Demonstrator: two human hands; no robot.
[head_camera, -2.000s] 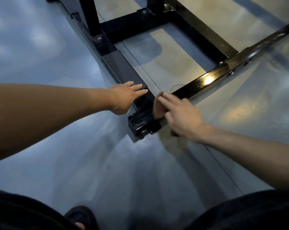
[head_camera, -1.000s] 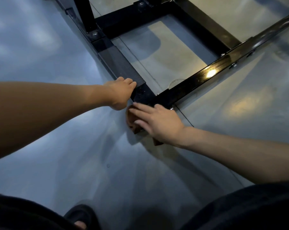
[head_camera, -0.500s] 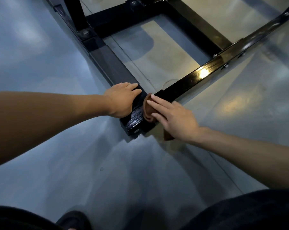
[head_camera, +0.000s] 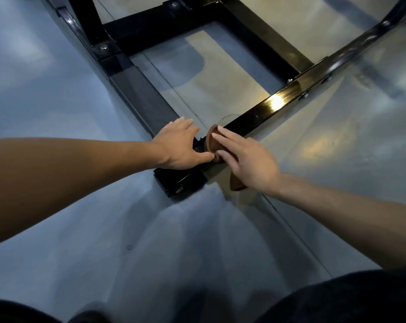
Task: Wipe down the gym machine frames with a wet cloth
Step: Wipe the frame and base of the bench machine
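Nearest the camera, dark clothing [head_camera: 351, 297] fills the bottom edge on both sides, and I see both forearms reaching out from it over the glossy grey floor [head_camera: 150, 241].

Just past that, I have the left hand [head_camera: 178, 148] lying flat on the black frame [head_camera: 139, 94], palm down, fingers straight and together, thumb stretched toward the other hand. It rests on the top of the left rail close to that rail's near end, where a black end block [head_camera: 179, 181] sits on the floor.

Beside it, the right hand [head_camera: 246, 159] presses the brown cloth [head_camera: 212, 142] against the corner where the 2 rails meet. Its fingers are extended and spread over the cloth, not curled round it. The cloth bulges out past the fingertips at the joint, and 1 more fold of it shows under the heel of the hand, hanging toward the floor. The left thumb tip and the cloth look to be touching, though I cannot tell for sure.

Farther out, the right rail [head_camera: 290, 94] runs up and away to the right, shiny, with a bright light spot on its top face and bolts along its side. Beyond that, a cross member [head_camera: 164, 31] joins the rails, with a bolted upright [head_camera: 87, 22] at the far left.
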